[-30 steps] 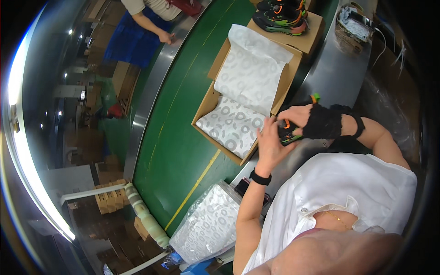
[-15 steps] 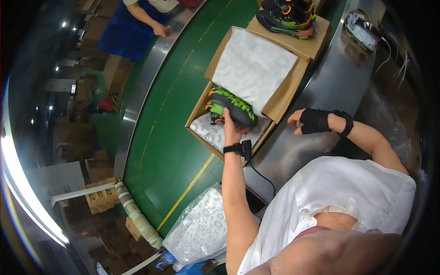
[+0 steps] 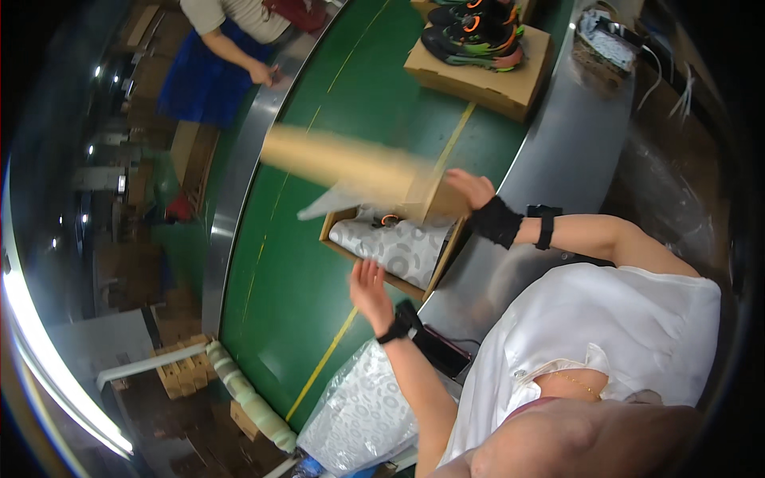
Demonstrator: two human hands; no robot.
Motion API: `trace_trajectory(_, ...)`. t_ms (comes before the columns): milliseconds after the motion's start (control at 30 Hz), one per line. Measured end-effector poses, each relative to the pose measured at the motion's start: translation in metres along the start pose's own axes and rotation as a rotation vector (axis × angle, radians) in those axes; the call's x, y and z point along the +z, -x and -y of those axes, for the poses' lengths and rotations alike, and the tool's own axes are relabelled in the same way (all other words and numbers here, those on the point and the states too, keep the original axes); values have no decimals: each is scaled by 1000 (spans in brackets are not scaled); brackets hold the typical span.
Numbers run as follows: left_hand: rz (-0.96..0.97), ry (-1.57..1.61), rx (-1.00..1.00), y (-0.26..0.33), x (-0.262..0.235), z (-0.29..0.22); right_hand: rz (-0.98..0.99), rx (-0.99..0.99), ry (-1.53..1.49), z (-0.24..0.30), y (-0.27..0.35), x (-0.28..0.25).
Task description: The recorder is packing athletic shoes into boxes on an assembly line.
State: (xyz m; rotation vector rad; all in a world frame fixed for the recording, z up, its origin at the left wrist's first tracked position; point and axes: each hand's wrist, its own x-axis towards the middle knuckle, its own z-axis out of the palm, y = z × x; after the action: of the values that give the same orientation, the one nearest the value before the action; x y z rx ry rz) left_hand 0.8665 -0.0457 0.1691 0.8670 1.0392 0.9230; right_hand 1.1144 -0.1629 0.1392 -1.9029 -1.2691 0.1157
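A brown shoebox sits on the green belt before me, its lid raised over it and blurred by motion. Patterned tissue paper covers most of the inside; a bit of a dark shoe with an orange loop shows past it. My right hand, in a black fingerless glove, is at the lid's right end with fingers stretched out. Whether it touches the lid is unclear. My left hand is open with fingers extended, beside the box's near left edge, holding nothing.
Dark shoes with green and orange parts stand on another shoebox farther along the belt. Plastic-wrapped patterned paper lies near my left arm, by a phone. Another person's hand is across the metal edge.
My left hand has let go of the shoe, now mostly under the paper, and drawn back nearer me. The lid has swung up from lying back, and my right hand has moved to it.
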Motion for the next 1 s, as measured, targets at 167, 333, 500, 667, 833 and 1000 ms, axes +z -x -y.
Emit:
trace_trajectory(167, -156, -128, -221, 41, -24, 9, 154, -449, 373, 4, 20, 15)
trace_trajectory(333, -169, -363, -118, 28, -2, 33, 217, -535, 359, 2, 21, 26)
trace_trajectory(500, -75, -214, -124, 27, 1, 18, 523, -462, 316, 26, -9, -10)
trace_trajectory(667, 96, -230, 2, 19, 3, 5, 514, -390, 412, 45, -9, -54)
trace_trajectory(833, 123, -365, 191, 58, 67, 44, 436, -361, 370, -24, 33, -85)
trace_trajectory(1000, 76, -259, 121, 82, 91, 54, 226, -516, 460, -40, 32, -112)
